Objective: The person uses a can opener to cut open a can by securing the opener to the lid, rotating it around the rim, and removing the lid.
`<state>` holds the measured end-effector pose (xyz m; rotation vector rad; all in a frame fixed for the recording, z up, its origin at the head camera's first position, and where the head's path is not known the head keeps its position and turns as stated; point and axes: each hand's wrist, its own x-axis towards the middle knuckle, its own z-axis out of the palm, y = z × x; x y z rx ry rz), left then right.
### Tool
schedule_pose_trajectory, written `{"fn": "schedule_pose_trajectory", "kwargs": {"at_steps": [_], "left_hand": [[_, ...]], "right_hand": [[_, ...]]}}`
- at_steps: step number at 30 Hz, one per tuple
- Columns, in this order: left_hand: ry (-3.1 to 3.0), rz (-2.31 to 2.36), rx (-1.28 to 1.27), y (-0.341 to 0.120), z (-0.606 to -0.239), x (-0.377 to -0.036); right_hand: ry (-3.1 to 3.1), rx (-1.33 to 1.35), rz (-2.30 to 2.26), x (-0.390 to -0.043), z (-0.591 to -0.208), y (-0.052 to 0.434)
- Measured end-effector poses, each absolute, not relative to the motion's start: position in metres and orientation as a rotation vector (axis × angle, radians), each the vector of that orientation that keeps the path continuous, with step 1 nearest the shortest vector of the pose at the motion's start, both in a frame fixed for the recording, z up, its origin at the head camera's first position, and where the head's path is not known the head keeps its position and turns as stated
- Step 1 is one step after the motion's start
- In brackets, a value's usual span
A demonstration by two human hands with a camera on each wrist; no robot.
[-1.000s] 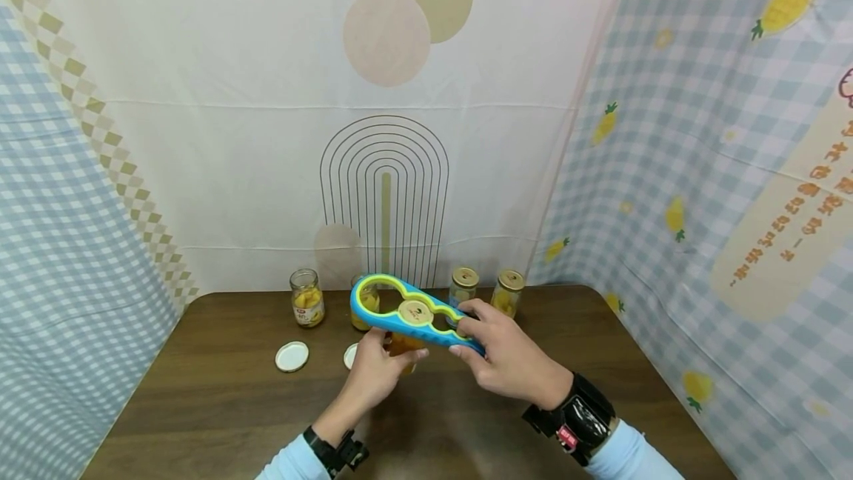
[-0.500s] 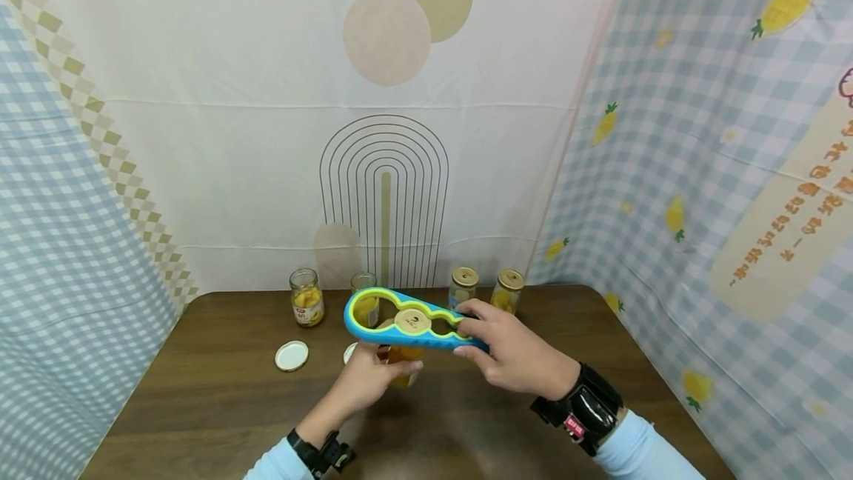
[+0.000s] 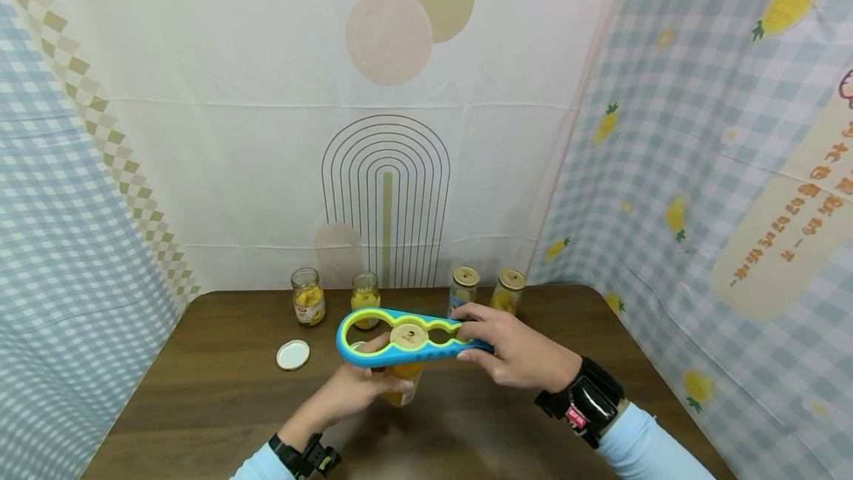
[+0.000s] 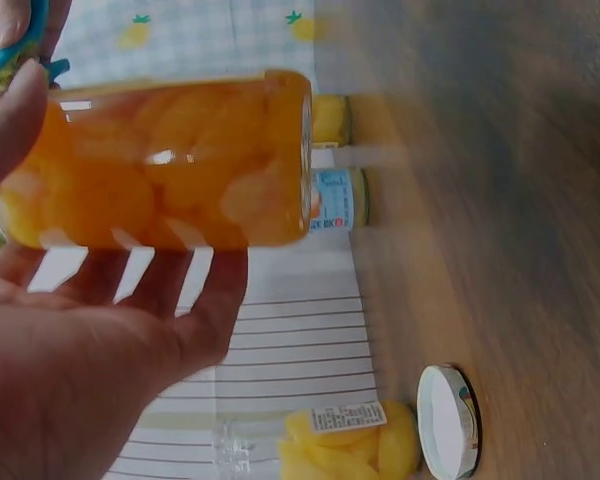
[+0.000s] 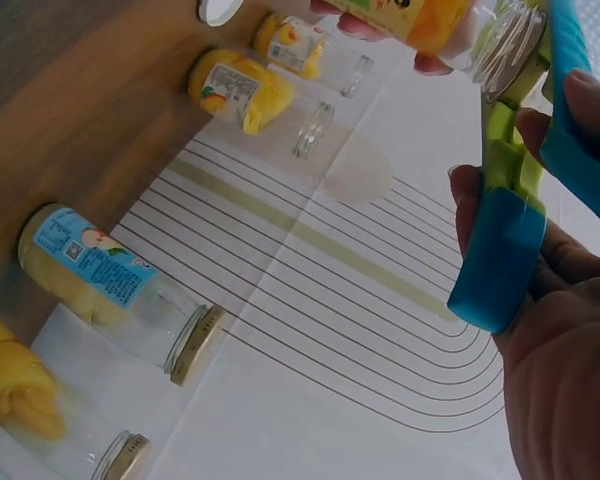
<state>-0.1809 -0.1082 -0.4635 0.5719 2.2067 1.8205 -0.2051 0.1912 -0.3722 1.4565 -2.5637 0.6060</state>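
Observation:
My left hand grips a glass jar of orange fruit, thumb on one side and fingers on the other. The jar is raised above the table. Its gold lid sits inside the middle ring of a blue and green jar opener. My right hand holds the opener's right end, fingers over the far arm and thumb at the near one. In the right wrist view, the opener surrounds the jar's top. Part of the left hand is hidden under the opener in the head view.
Two uncapped jars of yellow fruit, one farther left and one nearer the middle, stand at the back. A white lid lies before the first. Two gold-lidded jars, one inner and one outer, stand at the back right.
The opener's left end has swung toward me, so it lies nearly level across the view. My left hand has shifted left and nearer, while the right hand has moved slightly right.

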Motion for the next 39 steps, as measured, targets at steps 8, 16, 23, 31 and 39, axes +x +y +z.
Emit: {"fn": "schedule_pose_trajectory", "kwargs": {"at_steps": [8, 16, 23, 31, 39], "left_hand": [[2.17, 1.804, 0.647, -0.113, -0.465, -0.18], [2.157, 1.801, 0.586, -0.112, -0.466, -0.181], [2.154, 1.776, 0.518, -0.114, -0.466, -0.183], [2.228, 1.734, 0.611, -0.113, -0.472, -0.188], [2.267, 1.779, 0.629, -0.117, -0.477, -0.188]], "right_hand": [[-2.581, 1.472, 0.62, -0.203, -0.373, 0.192], [-2.558, 1.467, 0.624, -0.202, -0.376, 0.193], [-2.559, 1.415, 0.656, -0.2, -0.377, 0.193], [-2.518, 1.245, 0.71, -0.207, -0.381, 0.196], [-2.477, 1.103, 0.721, -0.221, -0.399, 0.214]]}}
